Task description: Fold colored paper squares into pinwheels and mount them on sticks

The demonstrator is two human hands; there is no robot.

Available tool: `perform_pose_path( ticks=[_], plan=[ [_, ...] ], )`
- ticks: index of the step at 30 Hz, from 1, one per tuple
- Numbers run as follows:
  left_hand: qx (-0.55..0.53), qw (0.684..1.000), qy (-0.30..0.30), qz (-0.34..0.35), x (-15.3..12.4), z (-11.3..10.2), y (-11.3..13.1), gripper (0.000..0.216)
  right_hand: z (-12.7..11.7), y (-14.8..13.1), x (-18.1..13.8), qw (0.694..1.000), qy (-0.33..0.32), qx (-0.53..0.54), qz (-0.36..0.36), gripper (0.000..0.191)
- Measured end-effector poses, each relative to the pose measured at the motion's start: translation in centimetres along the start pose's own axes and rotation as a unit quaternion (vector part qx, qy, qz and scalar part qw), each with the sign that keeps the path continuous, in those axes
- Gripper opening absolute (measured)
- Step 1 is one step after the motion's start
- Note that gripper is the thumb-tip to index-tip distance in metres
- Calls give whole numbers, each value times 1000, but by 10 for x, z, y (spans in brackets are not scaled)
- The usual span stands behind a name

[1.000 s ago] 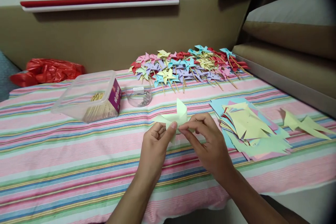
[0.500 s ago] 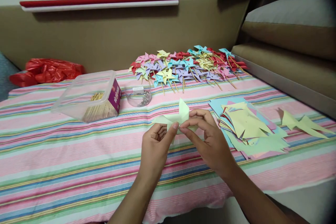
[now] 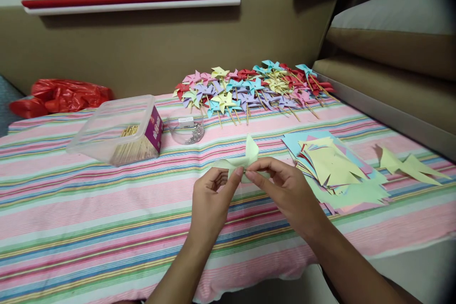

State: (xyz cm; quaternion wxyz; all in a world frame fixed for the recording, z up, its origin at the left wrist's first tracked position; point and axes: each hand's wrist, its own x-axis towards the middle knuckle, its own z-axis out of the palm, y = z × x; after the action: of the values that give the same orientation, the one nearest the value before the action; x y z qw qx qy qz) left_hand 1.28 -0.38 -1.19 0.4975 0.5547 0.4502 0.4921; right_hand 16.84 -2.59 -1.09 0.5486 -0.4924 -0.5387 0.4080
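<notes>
A pale green paper pinwheel (image 3: 251,151), its blades folded in to the middle, is held above the cloth between both hands. My left hand (image 3: 213,194) is closed on it from the left, thumb pressed at the centre. My right hand (image 3: 281,190) pinches a small metal pin at that centre with thumb and forefinger; the fingertips mostly hide the pin. Behind the hands stands a clear round bowl (image 3: 178,138) with small metal pieces and a white label. To the right lies a stack of cut paper sheets (image 3: 333,161) in several colours.
Finished pinwheels on sticks (image 3: 245,90) are heaped at the back. A clear plastic box (image 3: 96,126) of wooden sticks stands left, before a red plastic bag (image 3: 71,96). A loose yellow cut sheet (image 3: 406,167) lies far right. Cushions (image 3: 392,45) border the striped cloth (image 3: 107,209).
The right hand's fingers have drawn closer together at the pinwheel's centre, and the blades have turned slightly. The view has shifted a little.
</notes>
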Motion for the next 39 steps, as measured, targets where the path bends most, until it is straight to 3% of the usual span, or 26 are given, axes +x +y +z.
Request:
perform_pose_path(
  ticks=[8,13,18,26,31,39],
  plan=[
    [13,1000,13,-6,-1,1,2,39,2,7,2,996,28,78,27,29],
    [8,1000,-9,4,0,1,5,27,4,6,2,986,12,163,43,35],
    [3,1000,-16,12,0,1,7,19,2,3,2,983,2,169,66,36],
    [56,997,-19,55,0,-4,-2,14,-1,-1,2,989,-39,130,64,15],
    [93,990,-28,102,0,-4,-1,11,0,0,1,985,-46,151,66,15],
    [95,989,-36,105,-1,-5,0,10,2,5,2,985,-34,153,66,15]
  ],
)
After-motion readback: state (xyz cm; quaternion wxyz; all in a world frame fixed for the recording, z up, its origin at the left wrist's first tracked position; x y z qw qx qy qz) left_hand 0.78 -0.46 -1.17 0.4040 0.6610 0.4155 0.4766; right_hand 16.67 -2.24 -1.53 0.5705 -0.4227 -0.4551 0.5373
